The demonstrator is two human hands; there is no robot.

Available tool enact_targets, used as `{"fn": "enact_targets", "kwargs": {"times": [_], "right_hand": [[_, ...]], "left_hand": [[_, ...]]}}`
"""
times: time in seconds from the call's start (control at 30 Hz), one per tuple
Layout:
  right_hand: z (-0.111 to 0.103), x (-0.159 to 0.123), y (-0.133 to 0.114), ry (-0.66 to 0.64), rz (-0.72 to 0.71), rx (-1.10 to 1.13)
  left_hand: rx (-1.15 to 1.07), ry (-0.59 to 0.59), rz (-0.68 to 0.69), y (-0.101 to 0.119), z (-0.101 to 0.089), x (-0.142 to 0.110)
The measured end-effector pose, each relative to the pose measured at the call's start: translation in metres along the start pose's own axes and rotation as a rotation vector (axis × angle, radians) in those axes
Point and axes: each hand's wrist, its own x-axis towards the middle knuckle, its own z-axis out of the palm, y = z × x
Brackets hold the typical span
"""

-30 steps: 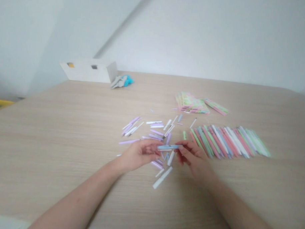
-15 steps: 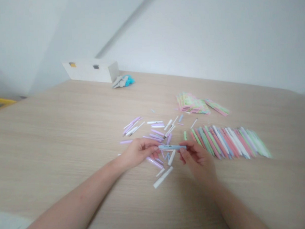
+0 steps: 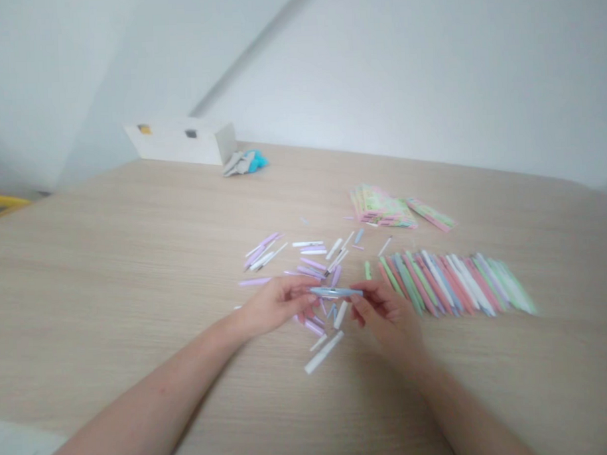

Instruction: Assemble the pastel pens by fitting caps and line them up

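Observation:
A light blue pen [image 3: 334, 292] lies level between my two hands, just above the table. My left hand [image 3: 276, 304] pinches its left end, and my right hand [image 3: 386, 309] grips its right end with thumb and fingers. Beneath and around the hands are scattered pen parts: purple barrels [image 3: 314, 326], a white barrel [image 3: 324, 352] and thin refills [image 3: 337, 261]. A small green piece [image 3: 367, 270] rests beyond my right hand. To the right of that hand, a long row of pens [image 3: 455, 283] in green, pink, white and blue lies side by side.
Colourful flat packets [image 3: 382, 208] are stacked behind the pen row, with one packet [image 3: 430, 214] lying apart. A white box [image 3: 178, 142] stands at the back left beside a crumpled grey and blue cloth-like item [image 3: 246, 162]. A wall rises behind the table [image 3: 110, 261].
The blue pen has shifted slightly left and turned a little in my fingers. My right hand has moved left with it; my left hand stays nearly where it was.

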Motion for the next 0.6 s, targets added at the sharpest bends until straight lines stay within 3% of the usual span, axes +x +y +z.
{"fn": "enact_targets", "kwargs": {"times": [0.23, 0.4, 0.5, 0.6], "right_hand": [[0.005, 0.000, 0.007, -0.136, 0.062, -0.016], [-0.003, 0.002, 0.003, -0.099, 0.036, -0.035], [-0.010, 0.005, 0.002, -0.034, -0.019, -0.185], [-0.013, 0.006, 0.002, -0.098, -0.151, -0.411]], "left_hand": [[0.223, -0.052, 0.047, 0.000, 0.000, -0.003], [0.241, 0.048, 0.053, 0.002, -0.002, -0.001], [0.199, 0.105, 0.020, 0.000, -0.006, 0.001], [0.126, 0.134, -0.015, -0.005, -0.010, 0.003]]}}
